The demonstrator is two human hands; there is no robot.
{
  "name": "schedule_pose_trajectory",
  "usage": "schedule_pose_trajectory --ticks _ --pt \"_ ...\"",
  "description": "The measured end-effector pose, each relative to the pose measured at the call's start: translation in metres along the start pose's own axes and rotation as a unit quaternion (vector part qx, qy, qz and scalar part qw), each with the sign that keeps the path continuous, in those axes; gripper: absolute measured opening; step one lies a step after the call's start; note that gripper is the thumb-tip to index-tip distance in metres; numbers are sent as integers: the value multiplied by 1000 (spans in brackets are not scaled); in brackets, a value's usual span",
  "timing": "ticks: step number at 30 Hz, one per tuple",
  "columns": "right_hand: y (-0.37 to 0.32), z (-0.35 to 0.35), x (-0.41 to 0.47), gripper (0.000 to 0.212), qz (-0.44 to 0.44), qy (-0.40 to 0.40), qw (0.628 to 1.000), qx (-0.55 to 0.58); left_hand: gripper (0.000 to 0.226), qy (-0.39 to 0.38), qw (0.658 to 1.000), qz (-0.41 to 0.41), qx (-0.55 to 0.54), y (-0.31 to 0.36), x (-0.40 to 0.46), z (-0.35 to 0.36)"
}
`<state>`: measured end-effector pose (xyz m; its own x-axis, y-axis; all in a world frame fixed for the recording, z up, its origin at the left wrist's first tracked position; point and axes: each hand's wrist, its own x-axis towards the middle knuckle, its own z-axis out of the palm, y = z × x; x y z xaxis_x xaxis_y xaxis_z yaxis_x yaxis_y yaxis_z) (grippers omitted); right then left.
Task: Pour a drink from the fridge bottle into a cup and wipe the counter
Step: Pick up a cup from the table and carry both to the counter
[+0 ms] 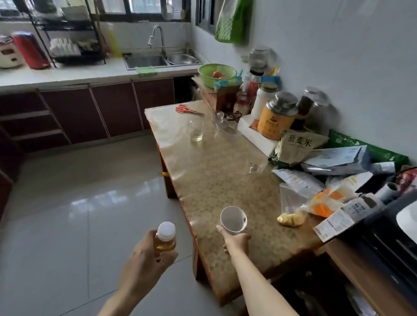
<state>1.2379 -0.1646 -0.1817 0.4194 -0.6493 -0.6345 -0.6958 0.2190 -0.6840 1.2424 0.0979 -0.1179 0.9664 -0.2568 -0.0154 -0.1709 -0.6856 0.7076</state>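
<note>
Bottle in one hand, cup in the other, at the near end of the counter.

The left hand (pixel 144 257) is wrapped around a small clear bottle (pixel 165 239) of amber drink, its white cap still on, held upright out over the floor just beside the counter (pixel 217 176) edge. It looks light and stiff, though the smooth plastic could slip if it is wet from the fridge, so a grip around the body below the cap suits it. The right hand (pixel 236 242), arm stretched forward, has its fingers closed around the base of a white cup (pixel 233 220), which is empty and tilted toward the camera over the counter's near corner. The cup seems thin, light and easy to crush or tip, so it is best set flat before pouring.
</note>
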Motion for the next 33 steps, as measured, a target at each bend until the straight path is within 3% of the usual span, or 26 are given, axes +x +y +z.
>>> schedule_pose_trajectory --ticks 5,8,11,15,20,24,28,33 --pt "-1 3 19 53 -66 -3 998 -2 48 -6 1000 -15 0 9 17 12" --pt "-14 3 18 63 -118 -17 986 -117 50 10 1000 -11 2 15 25 13" --pt "-35 11 15 76 -209 -54 937 -274 51 34 999 -26 3 15 27 2" --pt "-62 43 -11 79 -327 -134 864 -359 52 96 993 -67 8 6 14 -28" --pt "-64 103 -75 78 -436 -244 779 -379 54 175 974 -146 6 -16 -36 -78" --pt "-43 151 -151 80 -472 -358 719 -364 55 249 943 -223 -1 -43 -102 -119" --pt "-6 194 -240 73 -490 -455 652 -357 57 345 897 -275 -28 -79 -191 -155" --pt "59 226 -350 69 -528 -507 571 -372 55 428 840 -328 -64 -118 -315 -187"
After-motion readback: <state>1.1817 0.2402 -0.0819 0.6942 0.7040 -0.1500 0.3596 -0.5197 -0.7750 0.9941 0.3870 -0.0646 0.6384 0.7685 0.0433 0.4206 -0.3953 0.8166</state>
